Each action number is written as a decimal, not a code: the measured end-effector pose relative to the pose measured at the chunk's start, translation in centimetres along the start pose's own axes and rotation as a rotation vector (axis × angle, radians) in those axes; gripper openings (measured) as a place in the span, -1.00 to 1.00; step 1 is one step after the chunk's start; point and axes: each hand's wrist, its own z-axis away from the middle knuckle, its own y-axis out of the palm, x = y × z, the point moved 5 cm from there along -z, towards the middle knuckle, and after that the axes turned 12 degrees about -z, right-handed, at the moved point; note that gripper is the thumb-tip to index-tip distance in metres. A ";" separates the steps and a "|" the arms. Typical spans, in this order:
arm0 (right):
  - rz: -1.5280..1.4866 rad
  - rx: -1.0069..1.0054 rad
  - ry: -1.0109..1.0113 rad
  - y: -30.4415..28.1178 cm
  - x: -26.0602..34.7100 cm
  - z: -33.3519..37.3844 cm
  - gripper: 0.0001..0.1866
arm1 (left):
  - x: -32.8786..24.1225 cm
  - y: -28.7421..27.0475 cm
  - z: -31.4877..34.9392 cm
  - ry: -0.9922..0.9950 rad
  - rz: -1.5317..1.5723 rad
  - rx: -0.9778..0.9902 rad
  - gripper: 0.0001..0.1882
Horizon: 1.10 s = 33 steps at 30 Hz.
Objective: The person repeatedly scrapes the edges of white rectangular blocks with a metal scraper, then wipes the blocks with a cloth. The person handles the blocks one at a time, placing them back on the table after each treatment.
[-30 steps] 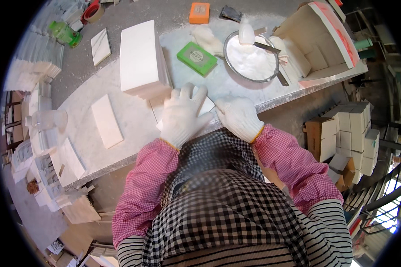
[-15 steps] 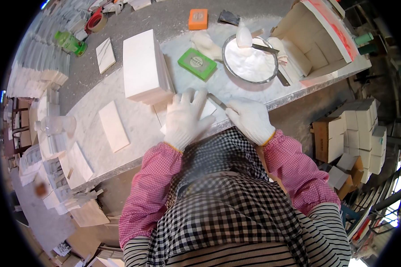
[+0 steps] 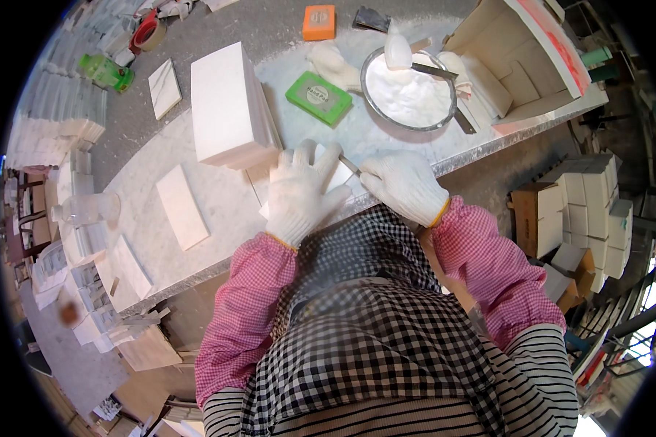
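My left hand (image 3: 302, 191), in a white knit glove, lies spread and flat on a white tile (image 3: 341, 175) near the table's front edge. The palm hides most of this tile. Gloved as well, my right hand (image 3: 403, 187) is closed on a thin grey metal blade (image 3: 350, 164). The blade's far end reaches the tile's edge beside my left fingertips; the rest is inside my fist. Just beyond my left hand stands a tall stack of white tiles (image 3: 229, 105). A green hand-pad box (image 3: 318, 98) lies farther back.
A metal bowl (image 3: 408, 125) of white powder or paste has a dark-bladed tool (image 3: 434, 71) across its rim. An open cardboard box (image 3: 521, 62) stands at the far right. Loose tiles (image 3: 183, 207) lie leftward. An orange box (image 3: 318, 22) sits at the back.
My right hand has shifted slightly left with the blade, closer to my left hand. My left hand stays spread on the tile. The whole view has shifted a little.
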 end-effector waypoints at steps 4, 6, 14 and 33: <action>0.020 0.010 0.003 0.2 0.2 -0.3 -0.75 | 0.1 0.0 0.0 -0.009 0.005 0.005 -0.29; 0.037 0.031 0.018 0.2 0.3 -0.4 -0.76 | 0.1 0.0 0.0 -0.007 0.008 0.000 -0.30; 0.078 0.024 -0.017 0.9 0.5 0.0 -0.84 | 0.0 -0.2 0.2 -0.014 0.048 0.017 -0.32; 0.078 -0.208 0.194 -1.5 -2.4 3.9 -0.78 | -2.2 -0.8 0.7 -0.335 -0.038 0.110 -0.34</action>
